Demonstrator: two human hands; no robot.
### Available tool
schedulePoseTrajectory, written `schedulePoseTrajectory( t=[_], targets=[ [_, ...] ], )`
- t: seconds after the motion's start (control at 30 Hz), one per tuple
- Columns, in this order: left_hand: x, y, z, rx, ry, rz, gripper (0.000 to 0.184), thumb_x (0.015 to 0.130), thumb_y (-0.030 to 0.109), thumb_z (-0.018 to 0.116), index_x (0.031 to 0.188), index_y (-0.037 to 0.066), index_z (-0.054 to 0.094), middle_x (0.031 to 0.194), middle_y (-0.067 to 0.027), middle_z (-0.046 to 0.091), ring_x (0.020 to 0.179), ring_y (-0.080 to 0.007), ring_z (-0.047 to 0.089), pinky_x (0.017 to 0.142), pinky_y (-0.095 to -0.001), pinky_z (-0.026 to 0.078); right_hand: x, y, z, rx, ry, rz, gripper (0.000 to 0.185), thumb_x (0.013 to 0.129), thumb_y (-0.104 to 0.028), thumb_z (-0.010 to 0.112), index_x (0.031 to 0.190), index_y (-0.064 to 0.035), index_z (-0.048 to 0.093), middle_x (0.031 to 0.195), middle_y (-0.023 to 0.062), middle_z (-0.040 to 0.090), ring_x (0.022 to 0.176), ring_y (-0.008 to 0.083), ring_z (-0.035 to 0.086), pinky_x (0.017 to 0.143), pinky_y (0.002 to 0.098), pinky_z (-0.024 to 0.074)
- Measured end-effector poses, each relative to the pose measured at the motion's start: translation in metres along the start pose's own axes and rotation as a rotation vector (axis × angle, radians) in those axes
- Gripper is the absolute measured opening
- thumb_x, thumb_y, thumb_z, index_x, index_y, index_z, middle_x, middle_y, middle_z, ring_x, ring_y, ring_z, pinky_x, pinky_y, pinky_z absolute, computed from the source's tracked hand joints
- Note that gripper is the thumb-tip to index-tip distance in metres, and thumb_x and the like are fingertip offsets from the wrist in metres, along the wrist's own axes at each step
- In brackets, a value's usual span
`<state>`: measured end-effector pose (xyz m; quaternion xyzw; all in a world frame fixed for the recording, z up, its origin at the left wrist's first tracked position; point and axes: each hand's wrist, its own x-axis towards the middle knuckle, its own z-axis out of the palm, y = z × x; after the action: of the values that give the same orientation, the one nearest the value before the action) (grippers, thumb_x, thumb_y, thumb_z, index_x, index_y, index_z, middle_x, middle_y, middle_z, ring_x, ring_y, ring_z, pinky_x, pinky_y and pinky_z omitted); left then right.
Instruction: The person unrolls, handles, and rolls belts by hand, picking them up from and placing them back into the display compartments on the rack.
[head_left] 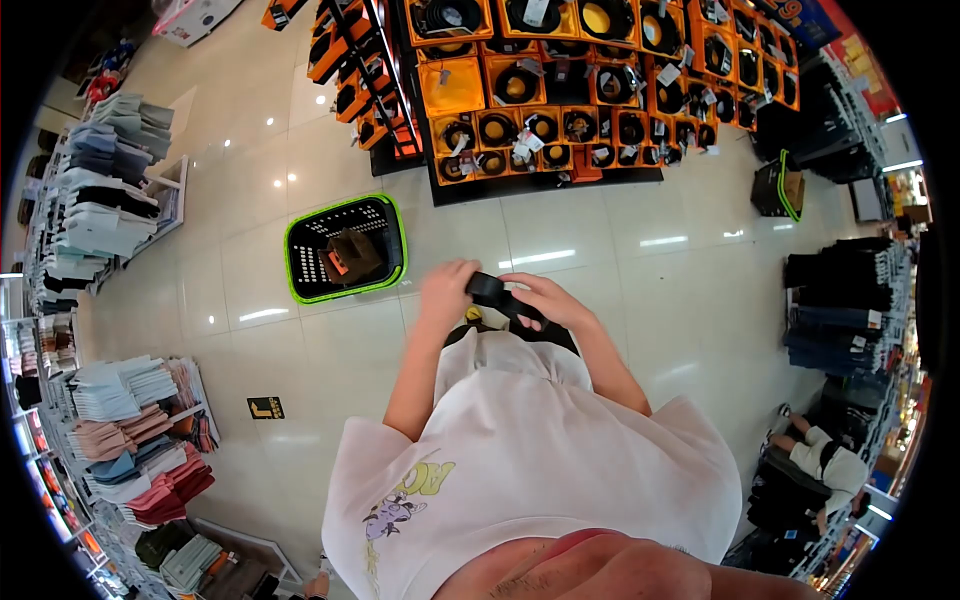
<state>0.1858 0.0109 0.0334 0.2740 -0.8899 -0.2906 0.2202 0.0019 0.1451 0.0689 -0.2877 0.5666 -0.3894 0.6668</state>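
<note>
A black belt [487, 289], partly coiled, is held in front of my waist between both hands. My left hand [452, 288] has its fingers closed on the belt's left end. My right hand [548, 302] is wrapped round the other part, thumb side toward the middle. The fingers cover some of the belt, so its buckle cannot be made out. On the floor ahead to the left stands a black shopping basket [290, 262] with a bright green rim. A dark brown item with an orange patch [352, 256] lies in it.
Ahead, a display rack [545, 190] carries rolled belts in orange boxes [450, 85]. Folded clothes [110, 190] fill shelves on the left. Trousers [835, 300] hang on the right, near another green-rimmed basket [778, 187]. A person [825, 455] is at the right racks. A floor sign [266, 408] lies left.
</note>
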Motion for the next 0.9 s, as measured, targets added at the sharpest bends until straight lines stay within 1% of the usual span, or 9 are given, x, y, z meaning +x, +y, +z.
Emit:
schedulePoseTrajectory(
  t=[0.13,0.23,0.37,0.5,0.6,0.73,0.83,0.87,0.9],
  targets=[
    [0.020,0.020,0.016,-0.168,0.029,-0.072,0.042,0.067,-0.010,0.061,0.106,0.007,0.062,0.091,-0.0106,0.064,0.087,-0.0310,0.064,0.074,-0.0375,0.051,0.017,0.002,0.010,-0.055,0.067,0.048,0.023,0.099,-0.027,0.055,0.096,-0.0040,0.054,0.064,0.0017,0.057,0.048,0.0070,0.048,0.046,0.0231,0.0384],
    [0.037,0.015,0.027,-0.522,0.185,-0.306,0.046,0.073,-0.012,0.057,0.116,0.005,0.058,0.097,-0.0120,0.064,0.093,-0.0263,0.064,0.080,-0.0358,0.051,0.024,0.008,-0.004,0.163,0.098,-0.097,0.027,0.098,-0.030,0.057,0.096,-0.0028,0.056,0.064,0.0029,0.059,0.049,0.0081,0.051,0.047,0.0235,0.0416],
    [0.046,-0.003,0.058,-1.188,0.085,-0.860,0.035,0.085,-0.002,0.052,0.121,0.003,0.055,0.107,-0.0099,0.063,0.102,-0.0223,0.061,0.088,-0.0323,0.049,0.044,-0.006,-0.028,0.278,-0.027,-0.197,0.024,0.099,-0.025,0.056,0.102,-0.0016,0.057,0.071,0.0040,0.062,0.054,0.0077,0.054,0.052,0.0221,0.0437],
    [0.065,-0.003,0.078,-1.572,-0.087,-0.892,0.019,0.088,0.011,0.051,0.104,0.004,0.058,0.094,-0.0070,0.062,0.087,-0.0185,0.060,0.074,-0.0336,0.048,0.057,-0.033,-0.050,0.246,-0.080,-0.185,0.025,0.100,-0.026,0.053,0.104,-0.0016,0.057,0.074,0.0051,0.062,0.056,0.0095,0.057,0.053,0.0229,0.0459],
    [0.101,0.005,0.087,-1.325,0.200,-0.936,0.018,0.088,0.015,0.053,0.100,0.004,0.061,0.089,-0.0071,0.064,0.082,-0.0199,0.061,0.074,-0.0334,0.047,0.067,-0.050,-0.072,0.246,-0.066,-0.193,0.027,0.101,-0.027,0.051,0.110,-0.0028,0.056,0.076,0.0063,0.063,0.059,0.0128,0.061,0.056,0.0257,0.0498],
    [0.149,0.003,0.069,-0.701,0.209,-0.735,0.022,0.086,0.014,0.057,0.098,-0.002,0.066,0.087,-0.0123,0.069,0.081,-0.0228,0.064,0.073,-0.0337,0.048,0.077,-0.064,-0.113,0.209,-0.084,-0.167,0.036,0.101,-0.030,0.050,0.126,-0.0048,0.051,0.073,0.0082,0.064,0.061,0.0132,0.063,0.055,0.0255,0.0498],
    [0.181,0.003,0.046,-0.373,0.013,-0.519,0.024,0.084,0.008,0.058,0.104,-0.002,0.064,0.086,-0.0193,0.069,0.080,-0.0310,0.067,0.073,-0.0367,0.049,0.071,-0.077,-0.158,0.177,-0.098,-0.136,0.040,0.101,-0.031,0.050,0.133,-0.0071,0.048,0.071,0.0078,0.063,0.058,0.0125,0.062,0.051,0.0241,0.0475],
    [0.190,0.006,0.041,-0.254,0.080,-0.342,0.023,0.082,0.004,0.058,0.104,0.000,0.063,0.085,-0.0227,0.067,0.079,-0.0402,0.065,0.071,-0.0389,0.050,0.072,-0.074,-0.177,0.116,-0.151,-0.138,0.043,0.101,-0.033,0.049,0.137,-0.0088,0.047,0.068,0.0066,0.062,0.054,0.0114,0.059,0.048,0.0237,0.0458],
    [0.200,0.013,0.033,-0.171,0.024,-0.337,0.022,0.080,0.003,0.059,0.102,0.001,0.063,0.086,-0.0215,0.067,0.084,-0.0442,0.062,0.072,-0.0412,0.050,0.070,-0.075,-0.190,0.088,-0.145,-0.128,0.043,0.101,-0.034,0.049,0.137,-0.0091,0.047,0.067,0.0061,0.062,0.053,0.0111,0.059,0.048,0.0237,0.0457]
  ],
)
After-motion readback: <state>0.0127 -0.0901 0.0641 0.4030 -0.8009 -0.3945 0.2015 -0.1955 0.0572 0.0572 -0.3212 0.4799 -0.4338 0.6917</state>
